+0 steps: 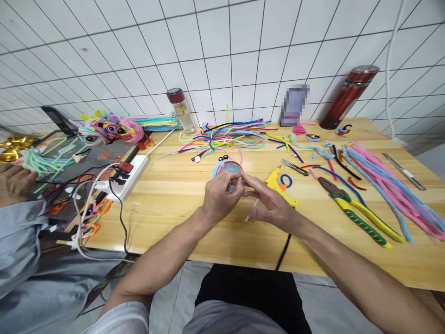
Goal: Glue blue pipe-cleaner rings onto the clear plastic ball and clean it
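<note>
My left hand [222, 195] is closed, its thumb and fingers pinched together at a rounded light blue pipe-cleaner piece [227, 168] with a red rim. Part of that piece is hidden behind my fingers. My right hand [273, 204] reaches in from the other side, fingers stretched out and thumb apart, with the index fingertip against my left fingertips. Close behind the right hand lies a yellow glue gun [275, 180], a white glue stick [251, 211] showing below it. Two small black eye-like beads [223, 157] rest just beyond the blue piece.
Coloured pipe cleaners [232, 134] are heaped at the back. To the right lie snips [295, 167], pliers [354, 213], pink-blue strands [392, 185] and a knife [405, 171]. A power strip [134, 178], glass bottle [182, 111] and red flask [351, 97] stand around. A co-worker's hand [15, 183] is leftmost.
</note>
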The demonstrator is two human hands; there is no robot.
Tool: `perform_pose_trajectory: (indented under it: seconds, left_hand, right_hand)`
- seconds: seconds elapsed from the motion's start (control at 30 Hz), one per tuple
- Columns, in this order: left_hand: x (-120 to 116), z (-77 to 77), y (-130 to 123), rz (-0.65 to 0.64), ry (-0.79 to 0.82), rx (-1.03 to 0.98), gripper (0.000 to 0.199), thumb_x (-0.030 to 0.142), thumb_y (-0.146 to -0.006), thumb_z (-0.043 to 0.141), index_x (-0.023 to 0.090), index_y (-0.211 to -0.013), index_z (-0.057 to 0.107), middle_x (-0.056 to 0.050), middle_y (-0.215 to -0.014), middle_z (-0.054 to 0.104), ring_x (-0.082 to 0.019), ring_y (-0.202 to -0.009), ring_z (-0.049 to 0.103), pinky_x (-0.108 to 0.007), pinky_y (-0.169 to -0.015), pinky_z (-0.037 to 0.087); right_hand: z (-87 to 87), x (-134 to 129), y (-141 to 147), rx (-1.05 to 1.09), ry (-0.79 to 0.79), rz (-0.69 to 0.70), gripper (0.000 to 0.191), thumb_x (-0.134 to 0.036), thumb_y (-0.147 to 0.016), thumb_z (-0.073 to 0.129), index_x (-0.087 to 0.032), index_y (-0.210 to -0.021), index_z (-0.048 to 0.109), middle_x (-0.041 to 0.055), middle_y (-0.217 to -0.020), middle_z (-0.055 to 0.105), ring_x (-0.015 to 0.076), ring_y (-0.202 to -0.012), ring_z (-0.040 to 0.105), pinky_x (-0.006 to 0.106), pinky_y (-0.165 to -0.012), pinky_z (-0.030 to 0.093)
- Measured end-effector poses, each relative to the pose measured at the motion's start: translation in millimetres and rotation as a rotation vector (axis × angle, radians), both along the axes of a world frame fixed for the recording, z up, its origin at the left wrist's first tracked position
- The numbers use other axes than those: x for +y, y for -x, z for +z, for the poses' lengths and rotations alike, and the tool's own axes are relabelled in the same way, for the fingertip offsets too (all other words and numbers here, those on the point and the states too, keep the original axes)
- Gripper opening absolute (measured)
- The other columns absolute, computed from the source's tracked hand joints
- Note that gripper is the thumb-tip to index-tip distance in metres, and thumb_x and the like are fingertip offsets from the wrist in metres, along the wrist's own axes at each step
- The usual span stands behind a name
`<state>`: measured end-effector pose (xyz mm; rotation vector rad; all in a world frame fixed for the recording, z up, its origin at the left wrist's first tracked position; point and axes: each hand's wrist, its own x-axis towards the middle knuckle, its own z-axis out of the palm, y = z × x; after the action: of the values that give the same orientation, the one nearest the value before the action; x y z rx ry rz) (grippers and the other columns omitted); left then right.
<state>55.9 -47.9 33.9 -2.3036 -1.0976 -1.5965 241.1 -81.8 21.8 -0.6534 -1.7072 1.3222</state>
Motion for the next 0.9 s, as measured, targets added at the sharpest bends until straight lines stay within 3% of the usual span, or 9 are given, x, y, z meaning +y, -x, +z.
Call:
perform_pose_trajectory:
  seconds: [0.13,0.23,0.47,0.63,0.7,0.77,0.83,0.9]
  left_hand:
    - [1,2.4,0,-0.021,-0.015,0.001,0.013,0.009,-0.084,0.063,0.019,-0.078,0.059,0.006,-0.062,0.059,-0.007,-0.054,0.053,-0.019,-0.054,0.040]
    - [0,4.6,1,-0.059,0.080,-0.046,0.010,0.011,-0.085,0.062,0.019,-0.079,0.060,0.007,-0.060,0.056,-0.007,-0.051,0.048,-0.019,-0.053,0.038]
    - [-7,10.0,0,-0.164,0.538,-0.250,0.014,0.026,-0.092,0.063,0.018,-0.081,0.067,0.008,-0.052,0.050,-0.006,-0.044,0.040,-0.019,-0.049,0.036]
    - [-7,13.4,1,-0.121,0.386,-0.200,0.009,0.024,-0.090,0.066,0.019,-0.083,0.065,0.008,-0.059,0.056,-0.006,-0.046,0.041,-0.019,-0.052,0.039]
    - [-2,16.3,6,-0.072,0.300,-0.144,0.007,0.024,-0.091,0.064,0.020,-0.086,0.063,0.004,-0.070,0.062,-0.008,-0.056,0.050,-0.022,-0.060,0.046]
    - [4,19.1,13,-0.036,0.270,-0.050,0.010,0.027,-0.091,0.064,0.020,-0.096,0.062,-0.002,-0.089,0.068,-0.015,-0.078,0.063,-0.029,-0.077,0.054]
    - [12,20.4,20,-0.022,0.297,0.057,0.036,0.035,-0.086,0.072,0.019,-0.116,0.058,-0.010,-0.115,0.067,-0.025,-0.112,0.064,-0.041,-0.099,0.053]
    - [20,19.2,24,-0.026,0.362,0.126,0.065,0.041,-0.079,0.079,0.018,-0.134,0.051,-0.015,-0.137,0.059,-0.032,-0.136,0.053,-0.050,-0.115,0.045]
  right_hand:
    - [-3.9,0,0,-0.024,-0.018,0.006,0.078,-0.053,-0.090,0.074,-0.040,-0.159,0.039,0.0063,-0.167,0.037,0.0299,-0.151,0.041,0.050,-0.116,0.047]
    - [-3.6,-1,-1,-0.080,-0.070,-0.019,0.079,-0.056,-0.093,0.069,-0.038,-0.162,0.035,0.0085,-0.166,0.038,0.0297,-0.148,0.045,0.050,-0.113,0.050]
    - [-8.2,3,-5,-0.503,-0.567,-0.267,0.093,-0.053,-0.094,0.068,-0.028,-0.168,0.018,0.0178,-0.165,0.040,0.0333,-0.152,0.039,0.059,-0.120,0.041]
    - [-4.1,1,-3,-0.596,-0.708,-0.342,0.093,-0.050,-0.097,0.065,-0.027,-0.169,0.010,0.0174,-0.164,0.041,0.0322,-0.152,0.041,0.057,-0.118,0.044]
    - [-2.2,4,-6,-0.619,-0.708,-0.434,0.088,-0.049,-0.098,0.062,-0.025,-0.168,0.016,0.0173,-0.161,0.045,0.0318,-0.149,0.044,0.056,-0.117,0.045]
    - [-0.2,11,-13,-0.652,-0.681,-0.566,0.077,-0.046,-0.099,0.060,-0.022,-0.164,0.027,0.0175,-0.154,0.054,0.0310,-0.143,0.051,0.054,-0.115,0.046]
    - [3.2,19,-23,-0.717,-0.619,-0.700,0.067,-0.043,-0.098,0.059,-0.017,-0.157,0.040,0.0168,-0.140,0.065,0.0306,-0.131,0.060,0.052,-0.111,0.048]
    - [9.2,25,-35,-0.838,-0.513,-0.778,0.056,-0.040,-0.096,0.057,-0.015,-0.146,0.052,0.0142,-0.123,0.073,0.0294,-0.117,0.067,0.049,-0.105,0.051]
